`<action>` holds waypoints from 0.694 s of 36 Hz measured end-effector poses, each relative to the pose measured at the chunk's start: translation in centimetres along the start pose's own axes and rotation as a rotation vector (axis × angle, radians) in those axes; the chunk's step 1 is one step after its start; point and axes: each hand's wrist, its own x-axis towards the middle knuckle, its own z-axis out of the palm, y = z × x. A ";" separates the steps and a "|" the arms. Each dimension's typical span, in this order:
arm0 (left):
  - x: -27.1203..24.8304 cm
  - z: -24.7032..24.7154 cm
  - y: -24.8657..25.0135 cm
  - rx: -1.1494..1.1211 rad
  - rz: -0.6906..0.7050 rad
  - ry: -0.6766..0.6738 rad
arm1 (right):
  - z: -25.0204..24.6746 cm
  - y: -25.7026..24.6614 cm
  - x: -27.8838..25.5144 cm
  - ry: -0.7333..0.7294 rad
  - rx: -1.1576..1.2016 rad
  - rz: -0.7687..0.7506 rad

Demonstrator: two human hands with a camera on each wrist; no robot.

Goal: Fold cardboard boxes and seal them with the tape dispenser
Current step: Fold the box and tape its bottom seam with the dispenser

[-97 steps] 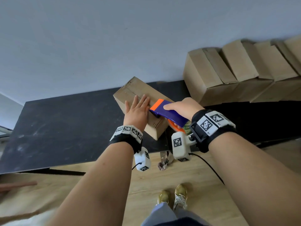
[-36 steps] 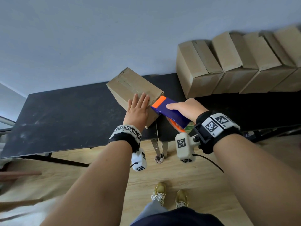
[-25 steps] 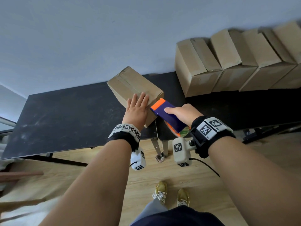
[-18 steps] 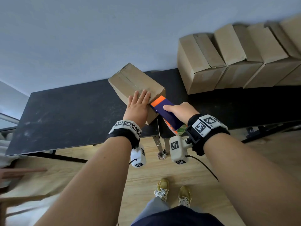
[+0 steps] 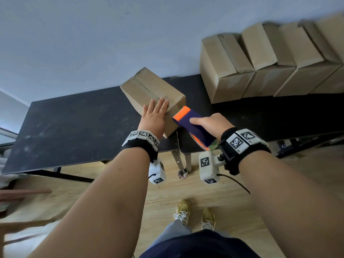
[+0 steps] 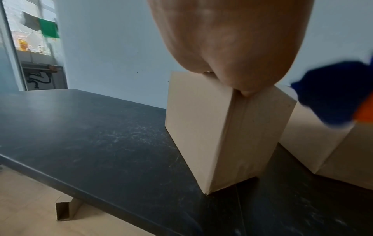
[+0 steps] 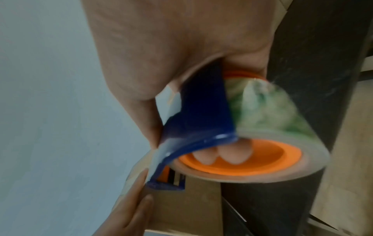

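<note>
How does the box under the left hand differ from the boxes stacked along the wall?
The box under the left hand stands alone near the table's front edge, turned cornerwise; the stacked boxes sit packed together at the back right. The left hand lies flat on the lone box; nothing touches the stack. All are plain brown cardboard.

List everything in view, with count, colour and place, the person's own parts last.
Cardboard box: one, tan, near the black table's front edge, under the left hand.
Cardboard boxes: a row, count unclear at the frame edge, tan, far right against the wall.
Tape dispenser: one, blue and orange, at the box's near right corner.
Tape roll: one, clear with green print, on the dispenser.
Table: one, black, scuffed.
Cardboard scrap: one, tan, on the floor.
Shoes: two, yellowish.
Left hand: flat on the box.
Right hand: grips the dispenser.
</note>
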 end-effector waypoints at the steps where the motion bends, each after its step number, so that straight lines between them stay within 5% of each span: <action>1: 0.1 -0.1 0.0 -0.007 -0.006 -0.006 | -0.2 0.5 -0.1 0.000 -0.025 0.010; 14: 0.3 -1.8 1.4 -0.065 -0.104 -0.029 | 0.7 1.8 1.0 0.018 -0.091 0.026; 25: 1.1 -1.4 1.8 -0.033 -0.116 0.124 | 2.4 1.0 2.9 0.005 -0.059 0.102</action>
